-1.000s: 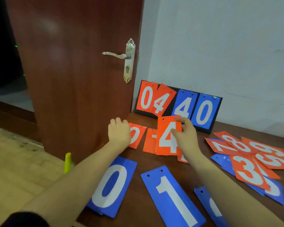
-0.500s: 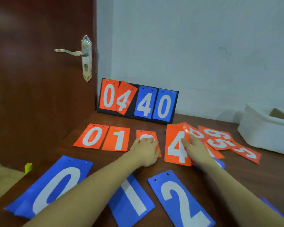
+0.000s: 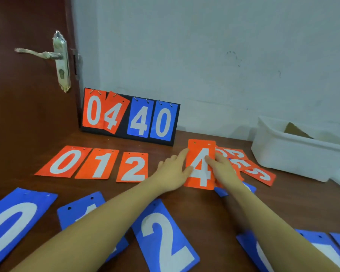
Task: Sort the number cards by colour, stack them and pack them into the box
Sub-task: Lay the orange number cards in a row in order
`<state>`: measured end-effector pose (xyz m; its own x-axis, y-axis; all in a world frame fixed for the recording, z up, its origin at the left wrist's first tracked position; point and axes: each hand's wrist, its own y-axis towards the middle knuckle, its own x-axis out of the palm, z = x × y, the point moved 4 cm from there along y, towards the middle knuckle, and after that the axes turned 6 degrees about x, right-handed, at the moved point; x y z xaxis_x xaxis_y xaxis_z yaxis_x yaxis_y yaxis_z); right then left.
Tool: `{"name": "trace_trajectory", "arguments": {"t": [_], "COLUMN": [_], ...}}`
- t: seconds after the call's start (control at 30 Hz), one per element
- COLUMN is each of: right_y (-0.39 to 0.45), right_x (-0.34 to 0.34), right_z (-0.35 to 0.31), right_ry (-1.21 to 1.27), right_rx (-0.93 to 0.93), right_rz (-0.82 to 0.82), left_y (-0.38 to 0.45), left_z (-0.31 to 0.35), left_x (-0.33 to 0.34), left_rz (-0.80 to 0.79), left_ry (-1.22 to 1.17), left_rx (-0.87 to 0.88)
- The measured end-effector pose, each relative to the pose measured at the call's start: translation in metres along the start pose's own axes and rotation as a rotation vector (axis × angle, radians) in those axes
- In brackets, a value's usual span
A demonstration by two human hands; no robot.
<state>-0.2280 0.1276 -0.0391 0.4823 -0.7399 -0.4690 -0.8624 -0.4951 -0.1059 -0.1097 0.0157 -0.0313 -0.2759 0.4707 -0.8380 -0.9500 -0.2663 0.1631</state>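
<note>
Three orange cards lie in a row on the brown table: orange 0 (image 3: 63, 163), orange 1 (image 3: 98, 165) and orange 2 (image 3: 133, 167). To their right is the orange 4 card (image 3: 201, 163). My right hand (image 3: 224, 169) pinches its right edge, fingers on its face. My left hand (image 3: 173, 173) touches the 4 card's left edge with straight fingers. A loose pile of orange cards (image 3: 259, 171) lies just right of it, partly hidden. Blue 0 (image 3: 12, 218), blue 1 (image 3: 82, 211) and blue 2 (image 3: 165, 238) lie along the near edge.
A white box (image 3: 294, 152) stands at the right against the wall. A black scoreboard (image 3: 130, 118) showing 04 and 40 leans at the back. More blue cards (image 3: 322, 250) lie bottom right under my right arm. A brown door with a metal handle (image 3: 61, 59) is on the left.
My left hand left the orange 2 card and moved right to the 4 card's left edge. The orange 2 now shows fully. My right hand still holds the 4.
</note>
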Motion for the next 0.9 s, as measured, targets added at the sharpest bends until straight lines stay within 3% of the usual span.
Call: {"name": "trace_trajectory", "arguments": {"t": [0.1, 0.17, 0.27, 0.33, 0.4, 0.5, 0.57, 0.73, 0.9], "right_y": [0.002, 0.000, -0.003, -0.001, -0.001, -0.003, -0.003, 0.003, 0.005], "right_x": [0.010, 0.011, -0.007, -0.024, -0.038, -0.056, -0.061, -0.076, -0.101], "right_z": [-0.001, 0.002, 0.010, 0.017, 0.024, 0.039, 0.044, 0.052, 0.061], "right_ry": [-0.154, -0.362, -0.560, -0.672, -0.757, -0.718, -0.695, -0.516, -0.273], "right_rx": [-0.027, -0.043, -0.054, -0.040, 0.049, 0.281, 0.333, 0.343, 0.182], "right_rz": [-0.009, 0.079, 0.256, 0.306, 0.296, 0.303, 0.303, 0.283, 0.373], "left_y": [0.008, 0.010, 0.010, 0.012, 0.017, 0.023, 0.027, 0.038, 0.041], "left_z": [0.006, -0.001, -0.014, -0.016, -0.011, 0.007, 0.024, 0.042, 0.047], "left_x": [0.009, 0.011, 0.014, 0.018, 0.018, 0.019, 0.029, 0.064, 0.061], "left_rz": [0.044, 0.082, -0.021, -0.097, -0.069, 0.043, 0.040, -0.154, -0.058], "left_ry": [-0.230, -0.073, 0.303, 0.304, 0.283, 0.236, 0.250, 0.314, 0.246], "left_rx": [-0.042, -0.121, -0.248, -0.262, -0.225, -0.102, 0.030, 0.094, 0.140]}}
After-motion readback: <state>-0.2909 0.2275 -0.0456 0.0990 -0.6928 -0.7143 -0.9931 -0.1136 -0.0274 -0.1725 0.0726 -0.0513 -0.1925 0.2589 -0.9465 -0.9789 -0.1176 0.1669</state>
